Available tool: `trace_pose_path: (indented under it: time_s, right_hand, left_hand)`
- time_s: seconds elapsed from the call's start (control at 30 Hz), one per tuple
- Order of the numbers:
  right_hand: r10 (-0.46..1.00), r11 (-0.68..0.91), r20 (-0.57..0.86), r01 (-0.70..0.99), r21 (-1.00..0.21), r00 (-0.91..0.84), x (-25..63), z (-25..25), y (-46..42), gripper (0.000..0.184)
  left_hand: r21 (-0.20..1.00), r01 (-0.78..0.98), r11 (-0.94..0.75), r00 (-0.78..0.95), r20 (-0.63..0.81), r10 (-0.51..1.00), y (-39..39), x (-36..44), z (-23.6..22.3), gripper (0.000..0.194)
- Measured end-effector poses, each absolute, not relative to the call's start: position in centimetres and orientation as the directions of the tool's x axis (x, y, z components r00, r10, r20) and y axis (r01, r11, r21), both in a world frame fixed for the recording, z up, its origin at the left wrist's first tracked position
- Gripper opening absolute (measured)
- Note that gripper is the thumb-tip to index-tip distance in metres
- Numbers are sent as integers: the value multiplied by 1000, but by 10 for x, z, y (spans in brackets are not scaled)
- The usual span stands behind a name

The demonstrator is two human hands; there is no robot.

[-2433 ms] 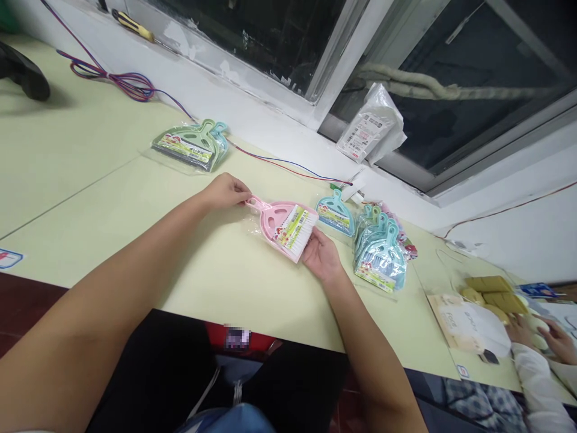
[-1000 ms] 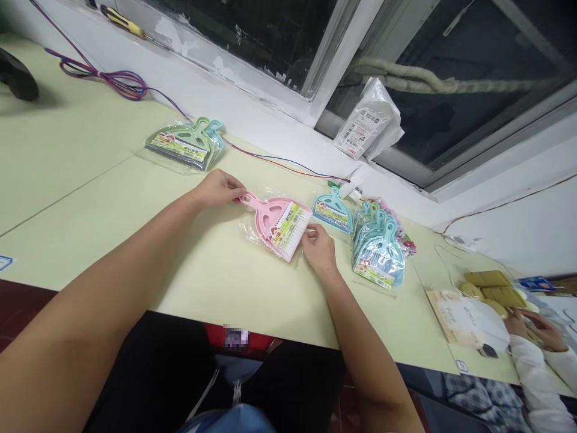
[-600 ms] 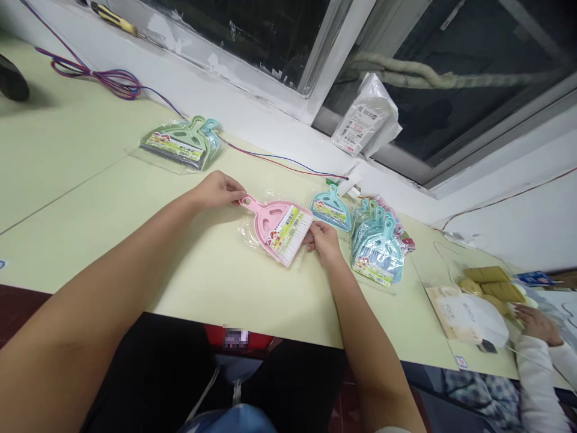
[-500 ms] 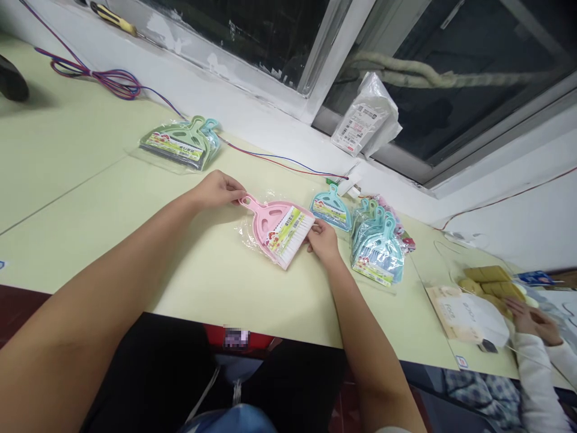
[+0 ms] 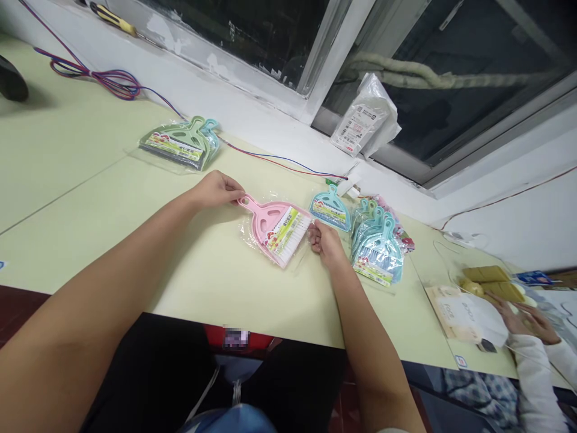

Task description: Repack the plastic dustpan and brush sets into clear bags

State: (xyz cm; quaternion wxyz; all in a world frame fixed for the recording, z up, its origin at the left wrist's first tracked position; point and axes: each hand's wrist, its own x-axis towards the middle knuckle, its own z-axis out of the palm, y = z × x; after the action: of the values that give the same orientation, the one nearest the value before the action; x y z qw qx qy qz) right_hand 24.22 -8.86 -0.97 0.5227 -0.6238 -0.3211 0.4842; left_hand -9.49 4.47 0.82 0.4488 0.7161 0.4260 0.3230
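Note:
A pink dustpan with a white-bristled brush and a printed label lies in a clear plastic bag at mid-table. My left hand is closed, pinching the looped handle end of the dustpan through the film. Beyond the bristle end, my right hand has its fingers curled on the bag's edge; the exact grip is partly hidden. Just past that hand lie a single blue dustpan set and a row of bagged blue and green dustpan sets.
More bagged sets, a green dustpan in front, lie at the back left. Coiled wires run along the wall. A screwdriver and a white packet rest on the sill. At right, another person's hands are near yellow blocks.
My right hand has shifted slightly right, away from the bristle edge, with its fingers curled more. My left hand stays on the handle. The other person's hands have moved a little.

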Motion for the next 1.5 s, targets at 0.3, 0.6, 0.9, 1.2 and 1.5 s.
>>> trace_pose_path:
  time_s: [0.3, 0.6, 0.9, 1.2, 1.5]
  right_hand:
    - [927, -355, -349, 20, -935, 140, 233, -1, -102, 27]
    - [933, -356, -342, 167, -919, 109, 236, -2, -105, 30]
    - [943, -318, -188, 584, -747, 274, 251, 10, -112, 36]
    - [954, 227, 273, 888, -400, -121, 154, 56, -81, 26]
    - [978, 190, -82, 982, -8, -190, 74, 50, -5, 25]
  left_hand:
    - [893, 391, -224, 343, 84, 935, 48, -95, 4, 32]
    - [879, 439, -185, 319, 40, 947, 53, -101, 3, 32]
    - [884, 422, -201, 387, 25, 922, 60, -105, -5, 30]
    - [891, 393, -230, 451, 31, 892, 54, -100, -1, 27]
    - [840, 434, -325, 344, 179, 922, 53, -102, -7, 27]
